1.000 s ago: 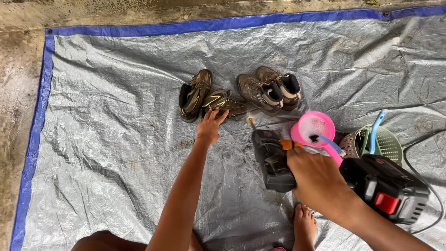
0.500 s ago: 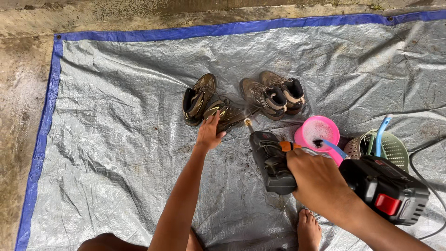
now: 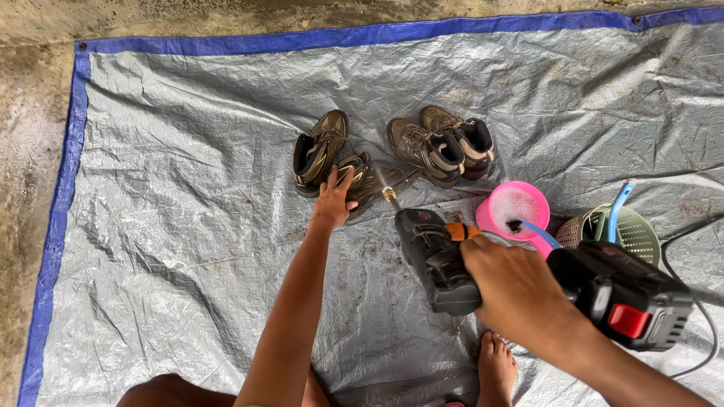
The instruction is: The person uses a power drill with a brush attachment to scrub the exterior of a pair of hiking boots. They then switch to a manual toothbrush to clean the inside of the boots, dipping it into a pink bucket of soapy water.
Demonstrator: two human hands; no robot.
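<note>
My left hand [image 3: 334, 202] reaches forward and grips the edge of a brown boot [image 3: 363, 178] lying on its side on the grey tarp [image 3: 188, 226]. A second brown boot [image 3: 318, 148] stands just left of it. My right hand [image 3: 513, 290] is closed around a black battery-powered spray gun [image 3: 622, 300]. The gun's orange collar [image 3: 456, 231] and brass nozzle [image 3: 390, 194] point at the held boot. A black shoe [image 3: 436, 260] lies under the gun's barrel.
Another pair of brown boots [image 3: 445, 143] stands behind. A pink bowl [image 3: 516, 205] of foam with a blue-handled brush and a green basket [image 3: 630, 230] sit at the right. My bare foot [image 3: 494, 369] rests on the tarp, and a cable [image 3: 697, 339] trails right. Concrete floor [image 3: 30, 151] surrounds the blue-edged tarp.
My left hand has stayed at the tipped brown boot and my right hand has kept hold of the spray gun. Only the view has shifted slightly.
</note>
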